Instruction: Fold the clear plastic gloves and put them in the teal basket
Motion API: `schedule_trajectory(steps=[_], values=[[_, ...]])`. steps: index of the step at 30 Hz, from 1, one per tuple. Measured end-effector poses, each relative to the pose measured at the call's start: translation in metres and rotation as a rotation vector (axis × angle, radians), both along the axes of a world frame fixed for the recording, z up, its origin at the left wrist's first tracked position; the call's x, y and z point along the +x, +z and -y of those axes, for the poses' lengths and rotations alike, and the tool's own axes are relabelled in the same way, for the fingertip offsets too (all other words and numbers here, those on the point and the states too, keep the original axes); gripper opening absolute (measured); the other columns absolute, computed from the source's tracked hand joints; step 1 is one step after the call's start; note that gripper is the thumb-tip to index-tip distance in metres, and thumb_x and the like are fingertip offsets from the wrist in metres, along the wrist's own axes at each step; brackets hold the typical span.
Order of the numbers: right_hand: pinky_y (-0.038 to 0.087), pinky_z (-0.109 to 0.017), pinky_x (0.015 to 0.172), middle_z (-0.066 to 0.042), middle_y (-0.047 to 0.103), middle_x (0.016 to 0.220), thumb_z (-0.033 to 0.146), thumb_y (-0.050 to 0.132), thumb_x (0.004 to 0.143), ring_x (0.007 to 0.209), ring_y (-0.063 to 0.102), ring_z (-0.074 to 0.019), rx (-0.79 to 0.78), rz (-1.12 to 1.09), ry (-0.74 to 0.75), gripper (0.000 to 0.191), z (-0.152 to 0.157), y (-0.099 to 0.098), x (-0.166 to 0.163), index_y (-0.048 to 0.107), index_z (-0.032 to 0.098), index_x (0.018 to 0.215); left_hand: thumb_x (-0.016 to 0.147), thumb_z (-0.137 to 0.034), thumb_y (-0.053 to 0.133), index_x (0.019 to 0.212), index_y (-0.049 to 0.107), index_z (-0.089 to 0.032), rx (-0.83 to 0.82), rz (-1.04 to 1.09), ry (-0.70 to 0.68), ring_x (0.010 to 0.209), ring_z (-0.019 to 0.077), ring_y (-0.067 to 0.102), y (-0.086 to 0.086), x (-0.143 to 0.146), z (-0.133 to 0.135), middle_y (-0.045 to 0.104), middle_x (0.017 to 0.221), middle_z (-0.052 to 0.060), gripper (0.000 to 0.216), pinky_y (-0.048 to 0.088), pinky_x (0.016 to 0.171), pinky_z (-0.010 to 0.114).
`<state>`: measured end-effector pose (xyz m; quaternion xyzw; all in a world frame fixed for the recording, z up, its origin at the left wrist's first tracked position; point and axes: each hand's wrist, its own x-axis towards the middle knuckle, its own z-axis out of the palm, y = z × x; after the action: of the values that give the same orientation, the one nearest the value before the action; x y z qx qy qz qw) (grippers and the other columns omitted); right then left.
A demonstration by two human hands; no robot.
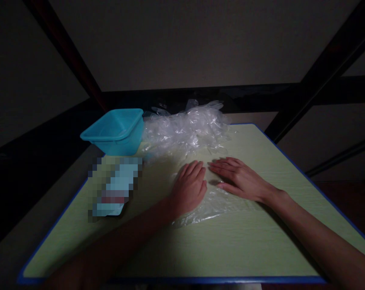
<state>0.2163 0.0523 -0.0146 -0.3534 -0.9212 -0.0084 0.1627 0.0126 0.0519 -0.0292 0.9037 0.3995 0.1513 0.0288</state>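
Note:
A thin piece of clear plastic (pixel 209 207) lies flat on the table in front of me, partly covered by my hands. My left hand (pixel 190 187) rests palm down on its left part, fingers slightly bent and together. Lying over the right part is my right hand (pixel 238 179), its fingers stretched toward the left and the thumb apart. Only a small gap separates the two hands. Just beyond them sits a crumpled heap of clear plastic gloves (pixel 191 127), with some finger shapes sticking up at its top.
A blue plastic basin (pixel 119 137) stands at the table's far left. Nearer on the left lies a pale blue, flat object (pixel 119 187), blurred out by pixels. The light green table (pixel 158 253) has a blue edge, with a wall (pixel 185 44) behind it.

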Motion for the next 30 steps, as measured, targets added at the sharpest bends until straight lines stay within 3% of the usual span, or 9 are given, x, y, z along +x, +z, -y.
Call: schedule_trajectory(steps=[9, 18, 21, 24, 30], values=[[0.040, -0.051, 0.096, -0.017, 0.060, 0.122, 0.049, 0.033, 0.093, 0.112, 0.055, -0.0295, -0.012, 0.048, -0.019, 0.056, -0.001, -0.001, 0.001, 0.056, 0.007, 0.120, 0.089, -0.019, 0.038, 0.119, 0.053, -0.005, 0.018, -0.012, -0.001, 0.126, 0.0263, 0.042, 0.000, 0.000, 0.000, 0.049, 0.134, 0.016, 0.036, 0.031, 0.107, 0.041], [0.044, -0.046, 0.091, -0.015, 0.065, 0.111, 0.041, 0.031, 0.096, 0.105, 0.057, -0.0269, 0.025, 0.029, -0.086, 0.046, -0.003, 0.003, 0.007, 0.059, 0.010, 0.114, 0.087, -0.016, 0.038, 0.125, 0.048, -0.004, -0.037, 0.096, 0.013, 0.127, 0.0255, 0.041, 0.003, -0.007, -0.008, 0.047, 0.135, 0.018, 0.040, 0.032, 0.107, 0.041], [0.046, -0.046, 0.087, -0.014, 0.066, 0.105, 0.041, 0.031, 0.096, 0.100, 0.058, -0.0264, 0.028, 0.041, -0.111, 0.044, -0.004, 0.005, 0.010, 0.060, 0.010, 0.109, 0.090, -0.019, 0.039, 0.123, 0.050, -0.007, -0.090, 0.068, -0.091, 0.126, 0.0226, 0.043, 0.016, -0.023, -0.013, 0.048, 0.134, 0.017, 0.037, 0.035, 0.106, 0.040], [0.046, -0.045, 0.085, -0.013, 0.067, 0.101, 0.039, 0.031, 0.096, 0.097, 0.059, -0.0260, 0.031, 0.055, -0.117, 0.043, -0.004, 0.006, 0.012, 0.062, 0.011, 0.104, 0.091, -0.025, 0.041, 0.129, 0.043, -0.006, -0.148, -0.017, -0.215, 0.134, 0.0229, 0.031, 0.027, -0.043, -0.015, 0.036, 0.143, 0.019, 0.043, 0.031, 0.108, 0.040], [0.047, -0.043, 0.083, -0.012, 0.067, 0.098, 0.037, 0.033, 0.096, 0.093, 0.060, -0.0246, 0.068, 0.063, -0.107, 0.040, -0.005, 0.007, 0.011, 0.064, 0.013, 0.100, 0.092, -0.037, 0.044, 0.139, 0.029, -0.007, -0.198, -0.234, -0.364, 0.140, 0.0238, 0.016, 0.021, -0.066, -0.011, 0.023, 0.149, 0.017, 0.058, 0.018, 0.112, 0.042]])
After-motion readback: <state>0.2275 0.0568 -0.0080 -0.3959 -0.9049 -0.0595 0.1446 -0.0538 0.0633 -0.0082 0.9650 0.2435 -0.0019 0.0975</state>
